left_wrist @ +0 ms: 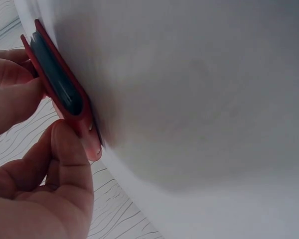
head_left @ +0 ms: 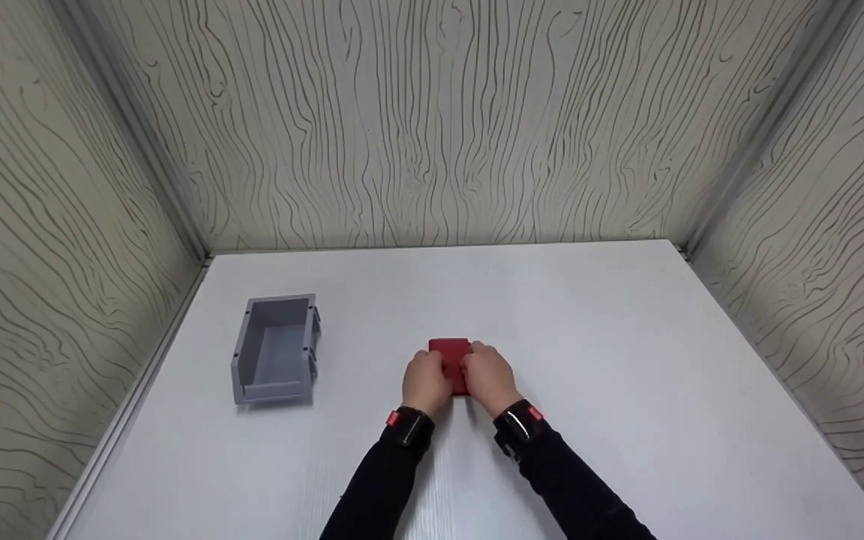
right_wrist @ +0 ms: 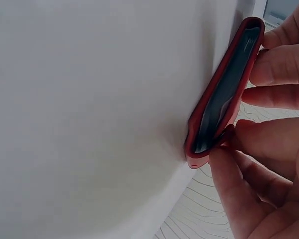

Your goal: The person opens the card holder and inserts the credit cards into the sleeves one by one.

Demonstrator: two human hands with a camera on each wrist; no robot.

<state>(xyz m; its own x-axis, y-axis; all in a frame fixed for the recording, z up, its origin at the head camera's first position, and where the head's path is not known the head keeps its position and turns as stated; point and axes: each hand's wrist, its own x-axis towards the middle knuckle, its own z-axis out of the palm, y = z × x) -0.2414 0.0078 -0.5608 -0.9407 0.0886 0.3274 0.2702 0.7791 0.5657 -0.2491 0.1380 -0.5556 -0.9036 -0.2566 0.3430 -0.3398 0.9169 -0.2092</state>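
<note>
Both hands are at a red card holder (head_left: 453, 349) near the middle of the white table. My left hand (head_left: 426, 381) grips it from the left side and my right hand (head_left: 490, 377) from the right. In the left wrist view, a fingertip presses by the rounded spine of the card holder (left_wrist: 82, 118), and dark sleeves (left_wrist: 57, 77) show between its covers. The right wrist view has fingers pinching a small red flap (right_wrist: 226, 135) at the lower end. There, the lower cover runs close along the table. The hands hide part of the top cover.
A grey plastic bin (head_left: 274, 352) with a low front wall stands on the left of the white table (head_left: 627, 360). Wood-grain panels (head_left: 432, 127) enclose the table at the back and both sides. Black wristbands (head_left: 407, 429) sit over dark sleeves.
</note>
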